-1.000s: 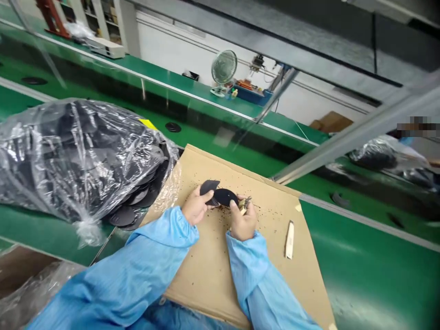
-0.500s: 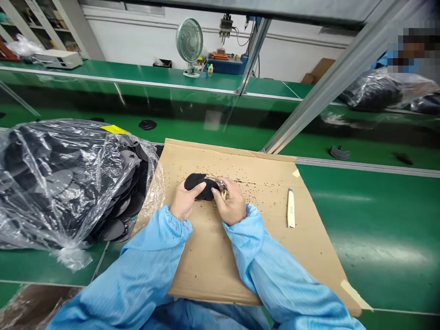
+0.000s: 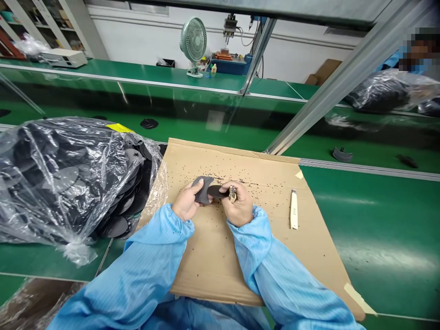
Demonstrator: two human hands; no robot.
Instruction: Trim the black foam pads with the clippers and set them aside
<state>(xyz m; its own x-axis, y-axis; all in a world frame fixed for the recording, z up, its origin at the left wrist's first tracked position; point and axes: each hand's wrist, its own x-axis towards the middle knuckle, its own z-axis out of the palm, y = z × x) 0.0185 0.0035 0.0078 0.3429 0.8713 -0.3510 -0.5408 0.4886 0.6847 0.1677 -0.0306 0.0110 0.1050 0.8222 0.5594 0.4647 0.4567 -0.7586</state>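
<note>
My left hand (image 3: pixel 186 200) grips a dark grey curved foam-like piece (image 3: pixel 202 191) with a crescent-shaped edge, thumb on top. In my right hand (image 3: pixel 238 205) are a flat black rounded piece (image 3: pixel 217 191), pinched by its right end, and a small metal tool (image 3: pixel 233 194) that looks like a nail clipper. The two pieces lie close side by side; whether they touch or are joined I cannot tell. Both hands are above a cardboard sheet (image 3: pixel 209 256) strewn with small black specks.
A clear plastic bag (image 3: pixel 74 160) full of dark discs stands at the left. On the cardboard's right lies a cream strip-shaped object (image 3: pixel 293 210) with markings. A metal post (image 3: pixel 309 96) slants up behind. Beyond are a fan (image 3: pixel 193 41) and, far right, another person.
The black piece has turned and separated into view: a grey curved part now sits in my left hand, a black rounded part in my right. The metal tool shows more plainly. The view shifted slightly.
</note>
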